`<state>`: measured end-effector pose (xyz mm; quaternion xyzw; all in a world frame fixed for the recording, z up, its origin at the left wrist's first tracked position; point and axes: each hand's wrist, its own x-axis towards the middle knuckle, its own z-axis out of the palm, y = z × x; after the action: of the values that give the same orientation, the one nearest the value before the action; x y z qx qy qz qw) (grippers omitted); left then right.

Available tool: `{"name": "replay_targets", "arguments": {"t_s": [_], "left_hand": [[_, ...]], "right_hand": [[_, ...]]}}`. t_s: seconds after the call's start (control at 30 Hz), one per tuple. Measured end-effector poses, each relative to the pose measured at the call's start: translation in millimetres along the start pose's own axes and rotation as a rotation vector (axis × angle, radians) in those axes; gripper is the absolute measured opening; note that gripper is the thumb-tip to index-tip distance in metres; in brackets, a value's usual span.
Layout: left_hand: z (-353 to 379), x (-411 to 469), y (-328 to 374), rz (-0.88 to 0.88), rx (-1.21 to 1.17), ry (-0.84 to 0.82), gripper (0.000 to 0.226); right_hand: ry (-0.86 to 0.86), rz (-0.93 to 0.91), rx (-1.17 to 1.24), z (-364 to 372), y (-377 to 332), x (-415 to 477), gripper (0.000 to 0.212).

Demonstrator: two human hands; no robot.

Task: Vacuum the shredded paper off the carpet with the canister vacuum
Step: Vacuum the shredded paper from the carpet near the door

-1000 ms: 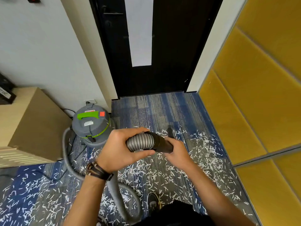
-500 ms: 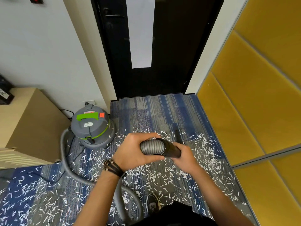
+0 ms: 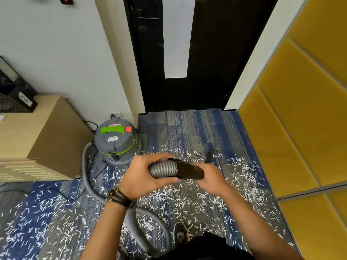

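1. Both hands are up at waist height. The left hand (image 3: 139,177) is wrapped round the ribbed grey hose (image 3: 163,168), right where it joins the black wand (image 3: 188,172).
2. The right hand (image 3: 211,178) is clamped round the far end of that wand section. The nozzle tip (image 3: 209,156) pokes down toward the floor just beyond it.
3. Progress looks early, by my reading. Shredded paper (image 3: 178,200) litters the carpet (image 3: 187,126) from below the hands across to the near left corner.
4. Only the far strip by the black door (image 3: 206,53) is free of shreds, so nearly all the pickup is left.
5. The shreds are short, thin white strips, lying loose and flat, thickest near the middle and the right by the yellow wall panels (image 3: 300,119).
6. The canister vacuum (image 3: 115,143), grey with a green handle, stands far left beside the wooden cabinet (image 3: 47,132). Its hose loops along the floor toward the person.
7. I cannot tell whether the machine is running.
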<state>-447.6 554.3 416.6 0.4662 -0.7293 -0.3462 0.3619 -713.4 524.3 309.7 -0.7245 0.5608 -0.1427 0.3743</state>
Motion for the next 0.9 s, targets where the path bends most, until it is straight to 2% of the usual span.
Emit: {"name": "replay_targets", "arguments": {"t_s": [0.1,0.27,0.53,0.7,0.9], "left_hand": [[-2,-6,0,-0.021,-0.035,0.022,0.055],[19,-2,9,-0.011,-0.089,-0.018,0.055],[36,23,26,0.061,0.006,-0.045,0.06],[51,25,15,-0.007,-0.015,-0.1,0.057],[57,19,13,-0.013,-0.055,-0.148,0.056]], "right_hand": [[-0.005,-0.028,0.013,4,-2,-4,0.034],[0.092,0.008,0.061,-2,15,-25,0.034],[0.198,0.008,0.078,-22,28,-23,0.033],[0.127,0.056,0.058,-24,36,-26,0.033],[0.129,0.075,0.061,-18,46,-53,0.036]]}}
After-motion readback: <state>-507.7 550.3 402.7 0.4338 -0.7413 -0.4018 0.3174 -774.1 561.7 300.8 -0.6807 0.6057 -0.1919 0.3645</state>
